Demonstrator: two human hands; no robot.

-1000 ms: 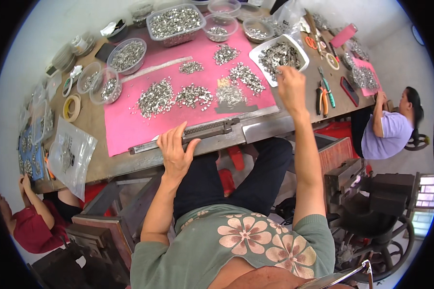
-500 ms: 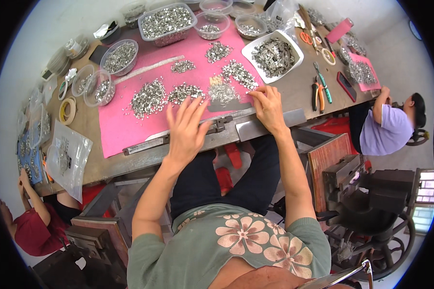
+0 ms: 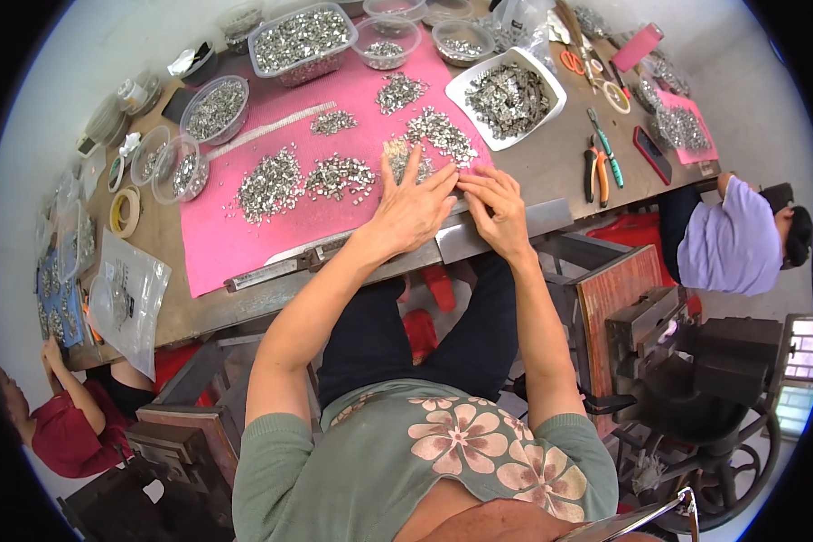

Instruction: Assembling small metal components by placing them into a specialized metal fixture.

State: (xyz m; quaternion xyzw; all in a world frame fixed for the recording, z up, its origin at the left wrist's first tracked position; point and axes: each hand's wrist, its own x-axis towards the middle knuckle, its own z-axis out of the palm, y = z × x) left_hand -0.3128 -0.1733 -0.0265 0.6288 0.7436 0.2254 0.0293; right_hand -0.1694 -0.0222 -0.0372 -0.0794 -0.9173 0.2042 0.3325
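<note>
My left hand (image 3: pixel 412 210) is over the front of the pink mat (image 3: pixel 217 226), two fingers stretched toward a small pile of thin silvery pieces (image 3: pixel 425 168). Its thumb and remaining fingers are drawn together against the fingertips of my right hand (image 3: pixel 499 210). That right hand is pinched closed beside it, above the metal bar along the table edge (image 3: pixel 271 271). Whatever sits between the fingertips is too small or hidden to name. Around them on the mat lie heaps of small shiny metal parts (image 3: pixel 269 185), one heap (image 3: pixel 443 134) just beyond my fingers.
A white tray of metal parts (image 3: pixel 551 90) stands right, clear tubs (image 3: pixel 244 108) behind and left. Orange-handled pliers (image 3: pixel 596 172), a phone (image 3: pixel 650 154) and tape (image 3: pixel 125 212) lie about. A flat grey plate (image 3: pixel 461 244) juts from the front edge. Co-workers sit at both sides.
My left hand has moved right and slightly forward, from spread fingers over the mat to meeting my right hand. The right hand has shifted slightly down and its fingers have turned left.
</note>
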